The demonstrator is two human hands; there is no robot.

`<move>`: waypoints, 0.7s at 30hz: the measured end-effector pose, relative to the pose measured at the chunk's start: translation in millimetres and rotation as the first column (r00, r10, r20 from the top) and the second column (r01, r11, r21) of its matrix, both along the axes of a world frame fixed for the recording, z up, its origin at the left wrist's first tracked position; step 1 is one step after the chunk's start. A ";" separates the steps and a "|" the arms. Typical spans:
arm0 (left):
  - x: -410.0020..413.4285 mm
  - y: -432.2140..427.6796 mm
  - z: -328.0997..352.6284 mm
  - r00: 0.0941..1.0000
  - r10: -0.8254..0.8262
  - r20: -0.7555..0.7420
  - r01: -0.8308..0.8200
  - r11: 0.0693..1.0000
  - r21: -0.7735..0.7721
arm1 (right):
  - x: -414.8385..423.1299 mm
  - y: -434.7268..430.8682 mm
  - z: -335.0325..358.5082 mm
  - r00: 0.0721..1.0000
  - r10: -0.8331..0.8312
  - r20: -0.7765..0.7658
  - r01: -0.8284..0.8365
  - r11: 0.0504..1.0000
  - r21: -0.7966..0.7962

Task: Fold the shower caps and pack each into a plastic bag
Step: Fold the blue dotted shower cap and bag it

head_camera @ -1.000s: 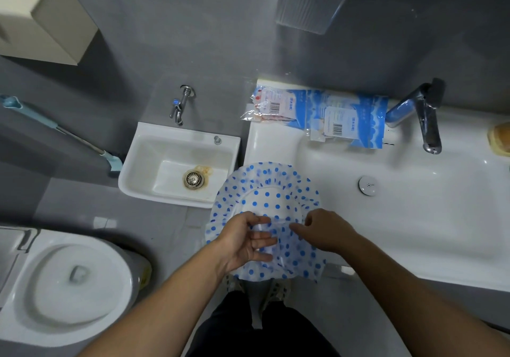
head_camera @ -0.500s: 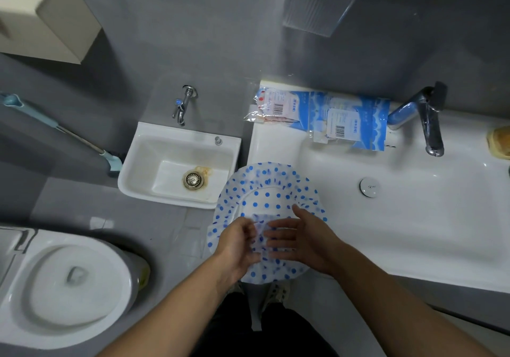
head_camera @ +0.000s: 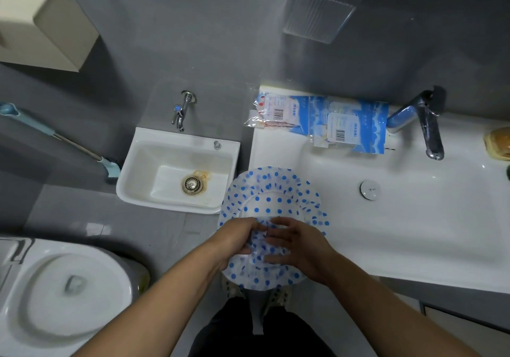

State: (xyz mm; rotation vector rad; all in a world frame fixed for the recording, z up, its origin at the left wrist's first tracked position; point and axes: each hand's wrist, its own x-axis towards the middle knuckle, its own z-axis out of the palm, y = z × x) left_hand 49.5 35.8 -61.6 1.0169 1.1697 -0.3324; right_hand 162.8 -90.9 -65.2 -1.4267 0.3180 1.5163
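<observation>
Shower cap [head_camera: 271,193], draping limp over the table's [head_camera: 276,149] front corner, is likely handling light and slippery, so the left hand [head_camera: 237,239] is gripping its bunched middle while the right hand [head_camera: 299,249] is pressing the fold.

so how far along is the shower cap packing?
Early. Done: two blue-and-white printed plastic packets lie at the back of the white sink counter; whether they hold caps I cannot tell. In hand: the left hand grips and the right hand touches the middle of the translucent blue-dotted shower cap, which lies mostly spread over the counter's near edge. Left: finish folding it, then bag it.
</observation>
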 end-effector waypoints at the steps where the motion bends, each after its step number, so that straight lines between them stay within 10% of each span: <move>1: 1.0 2.0 2.4 0.999 -0.039 0.008 0.039 0.999 -0.001 | -0.8 0.6 -0.7 1.000 0.006 0.026 -0.006 1.000 -0.009; 9: 4.0 12.3 6.7 0.996 -0.072 0.047 0.073 0.997 -0.017 | -4.1 4.4 1.8 0.962 0.166 0.216 -0.163 0.986 -0.029; 18: 9.7 25.4 18.3 0.979 0.061 0.196 -0.033 0.989 -0.142 | 7.6 4.3 30.6 0.991 -0.036 0.126 0.021 0.992 0.122; 21: 24.8 30.7 26.1 0.949 0.116 0.293 -0.064 0.981 -0.182 | 31.3 -3.0 42.6 0.744 0.196 0.639 -0.264 0.964 0.011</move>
